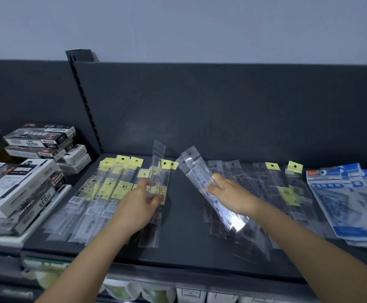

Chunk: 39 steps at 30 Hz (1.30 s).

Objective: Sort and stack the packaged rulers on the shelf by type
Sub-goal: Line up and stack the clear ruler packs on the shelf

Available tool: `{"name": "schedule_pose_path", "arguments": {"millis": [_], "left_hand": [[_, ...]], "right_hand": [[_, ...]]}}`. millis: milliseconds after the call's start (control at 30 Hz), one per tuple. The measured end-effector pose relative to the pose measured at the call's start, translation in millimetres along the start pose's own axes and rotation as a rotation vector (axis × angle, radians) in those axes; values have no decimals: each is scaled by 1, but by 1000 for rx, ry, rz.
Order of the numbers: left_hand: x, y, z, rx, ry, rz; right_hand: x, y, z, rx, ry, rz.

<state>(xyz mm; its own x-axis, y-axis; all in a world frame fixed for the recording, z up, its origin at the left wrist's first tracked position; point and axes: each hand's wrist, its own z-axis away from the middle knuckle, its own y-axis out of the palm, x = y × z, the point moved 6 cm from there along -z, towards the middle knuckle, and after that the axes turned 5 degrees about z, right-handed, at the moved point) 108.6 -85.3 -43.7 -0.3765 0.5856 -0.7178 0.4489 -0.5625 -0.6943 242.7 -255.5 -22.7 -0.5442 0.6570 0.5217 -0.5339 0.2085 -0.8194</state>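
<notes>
Beside H035 boxes (43, 203), left hand (142, 199) pinches an upright ruler sleeve (159, 159) — right hand (229, 194) grips a tilted sleeve (196, 170).

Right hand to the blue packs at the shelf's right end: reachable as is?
Probably yes for reach: the blue packs lie flat right of the right hand, with only flat ruler packs between. But it grips a clear ruler pack, so grabbing looks doubtful.

1. Boxes (25, 189) are stacked at the far left of the shelf (184, 226); the left ruler pile (99, 197) lies just right of them;
2. the right ruler pile (276, 193) lies past the middle; set packets (353, 204) sit beside it, far right;
3. my left hand (138, 202) holds a ruler pack (159, 167) over the left ruler pile; my right hand (228, 193) holds a second pack (200, 173) at the right ruler pile's left edge.
</notes>
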Motion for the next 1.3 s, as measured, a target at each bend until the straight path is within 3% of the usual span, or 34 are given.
{"name": "schedule_pose_path", "arguments": {"millis": [200,533,700,800,867,1067,1300], "left_hand": [[-15,7,-2,-13,-49,186],[-43,48,-4,101,35,32],[-43,47,2,68,47,-296],[-50,40,7,7,89,-504],[-49,36,6,-18,122,-518],[-44,50,7,227,278,-445],[-40,44,7,274,248,-476]], "right_hand": [[-27,-8,4,-26,49,-121],[-45,-14,8,-25,68,-287],[-45,-22,4,-208,159,-403],[-44,-18,-1,-188,228,-459],[-45,-14,-3,-154,258,-512],[-45,-3,-7,-93,293,-676],[-40,-3,-8,-72,270,-699]]}}
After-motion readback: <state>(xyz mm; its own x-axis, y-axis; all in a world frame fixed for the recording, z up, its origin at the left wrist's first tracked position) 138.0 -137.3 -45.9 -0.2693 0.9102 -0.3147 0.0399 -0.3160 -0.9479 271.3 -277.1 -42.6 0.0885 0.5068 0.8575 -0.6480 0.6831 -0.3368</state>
